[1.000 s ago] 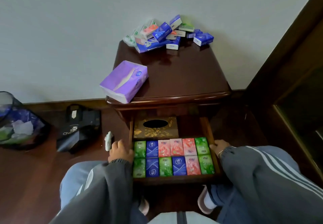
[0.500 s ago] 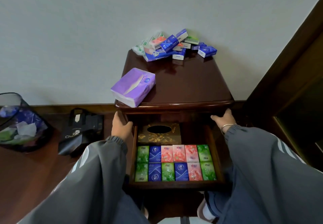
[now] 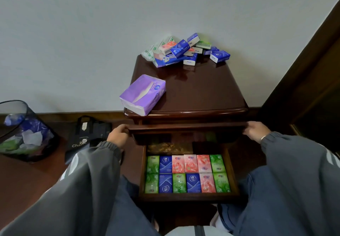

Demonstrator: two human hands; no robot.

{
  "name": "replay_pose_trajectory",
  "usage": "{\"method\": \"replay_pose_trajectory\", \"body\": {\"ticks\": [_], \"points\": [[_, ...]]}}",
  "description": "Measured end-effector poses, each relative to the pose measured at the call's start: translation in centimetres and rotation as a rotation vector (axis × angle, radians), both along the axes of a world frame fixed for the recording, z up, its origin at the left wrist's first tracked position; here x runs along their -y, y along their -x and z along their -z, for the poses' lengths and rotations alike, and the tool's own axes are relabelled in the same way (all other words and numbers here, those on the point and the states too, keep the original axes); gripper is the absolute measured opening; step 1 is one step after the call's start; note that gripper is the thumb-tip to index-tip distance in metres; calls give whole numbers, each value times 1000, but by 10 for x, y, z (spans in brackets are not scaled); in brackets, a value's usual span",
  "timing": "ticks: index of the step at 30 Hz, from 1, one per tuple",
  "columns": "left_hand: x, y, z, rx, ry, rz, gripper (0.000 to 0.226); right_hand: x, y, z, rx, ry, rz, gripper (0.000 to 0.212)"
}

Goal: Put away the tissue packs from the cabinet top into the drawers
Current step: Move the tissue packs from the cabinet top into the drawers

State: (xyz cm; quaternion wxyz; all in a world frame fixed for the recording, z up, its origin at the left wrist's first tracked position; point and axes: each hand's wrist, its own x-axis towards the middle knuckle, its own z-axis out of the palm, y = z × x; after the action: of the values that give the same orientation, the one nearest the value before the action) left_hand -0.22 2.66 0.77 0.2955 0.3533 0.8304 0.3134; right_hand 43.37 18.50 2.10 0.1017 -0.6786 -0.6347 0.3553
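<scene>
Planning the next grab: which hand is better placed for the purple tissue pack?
Likely left: the left hand grips the upper drawer below the purple tissue pack; the right hand holds its opposite end.

The cabinet (image 3: 202, 92) is dark wood with a glossy varnish (the packs (image 3: 184, 51) mirror faintly in its top). The upper drawer (image 3: 187, 132) and lower drawer (image 3: 189, 198) are the same wood, duller. The packs wear shiny plastic film; the purple pack (image 3: 143, 94) has a softer, satiny wrap. Sleeves (image 3: 95, 171) are matt grey cloth, the bag (image 3: 86, 138) matt black cloth, the bin (image 3: 42, 143) black mesh, the wall (image 3: 92, 33) flat matt.
</scene>
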Motion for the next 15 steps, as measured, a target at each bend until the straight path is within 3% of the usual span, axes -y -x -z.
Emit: {"method": "replay_pose_trajectory", "body": {"ticks": [3,5,6,9,12,15], "points": [[27,4,-18,232,71,71,42,21,-17,-24,193,131,-259,30],[45,-1,-28,256,139,134,39,42,-18,-37,346,164,-416,42],[52,-6,-33,180,165,184,37,53,-16,-41,387,123,-450,50],[66,-28,-49,-297,104,401,34,91,4,-52,316,-44,-536,55],[65,-70,-57,-385,-11,639,32,113,35,-54,312,-98,-672,47],[60,-104,-54,-507,61,750,35,119,56,-56,341,-153,-667,39]]}}
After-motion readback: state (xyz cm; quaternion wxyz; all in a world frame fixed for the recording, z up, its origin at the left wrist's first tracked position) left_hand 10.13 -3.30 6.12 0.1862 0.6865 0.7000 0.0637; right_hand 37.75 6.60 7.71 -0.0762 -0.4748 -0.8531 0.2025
